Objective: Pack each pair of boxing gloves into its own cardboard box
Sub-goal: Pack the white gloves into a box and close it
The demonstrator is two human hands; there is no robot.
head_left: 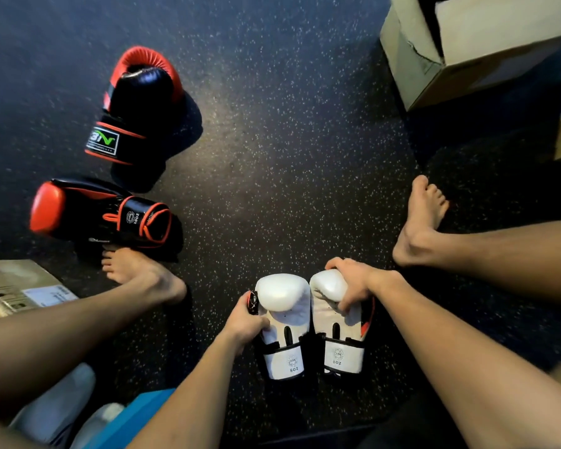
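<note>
Two white boxing gloves sit at about 6 o'clock, side by side and touching, padded ends pointing to 12 o'clock and cuffs toward the person. The left white glove (pixel 284 306) is gripped at its 9 o'clock edge by the left hand (pixel 243 322), thumb over the palm side and fingers curled round the back. The right white glove (pixel 324 319) is held from its 1 o'clock corner by the right hand (pixel 353 280), fingers wrapped over the padded top. Whether the gloves rest on the floor or hang just above it cannot be told. A bare left foot (pixel 140 273) lies at 8 o'clock and a bare right foot (pixel 421 222) at 3 o'clock. Toward 9 o'clock a black and red glove (pixel 104 212) lies on its side just beyond the left toes, with its partner glove (pixel 136 102) at 10 o'clock. An open cardboard box (pixel 434 59) stands at 1 o'clock, well apart from the white pair. A flat labelled carton (pixel 13 286) lies at the 8 o'clock edge, on the dark speckled floor (pixel 289 140).
</note>
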